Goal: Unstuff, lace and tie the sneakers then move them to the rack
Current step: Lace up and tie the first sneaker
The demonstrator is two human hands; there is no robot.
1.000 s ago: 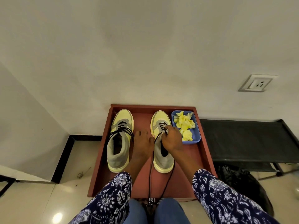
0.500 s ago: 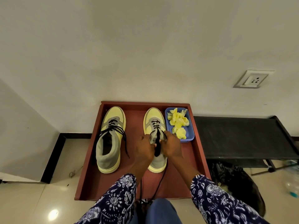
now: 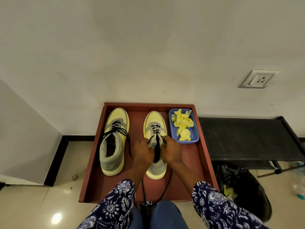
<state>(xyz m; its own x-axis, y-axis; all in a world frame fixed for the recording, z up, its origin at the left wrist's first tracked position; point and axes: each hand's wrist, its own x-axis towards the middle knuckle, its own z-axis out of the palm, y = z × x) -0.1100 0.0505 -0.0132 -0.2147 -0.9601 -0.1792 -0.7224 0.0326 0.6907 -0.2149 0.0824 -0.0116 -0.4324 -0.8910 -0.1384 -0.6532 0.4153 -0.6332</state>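
Both hands now closed in at right sneaker collar; a second ago left hand lay flat beside shoe. Left hand clamped on tongue edge, right hand pinching lace at upper eyelets. Lace tails trail back toward lap. Lower rows laced, top not yet; judged mid-lacing. Left sneaker laced, untied, unmoved on tray. Stuffing paper in blue tub. Rack bare, at right.
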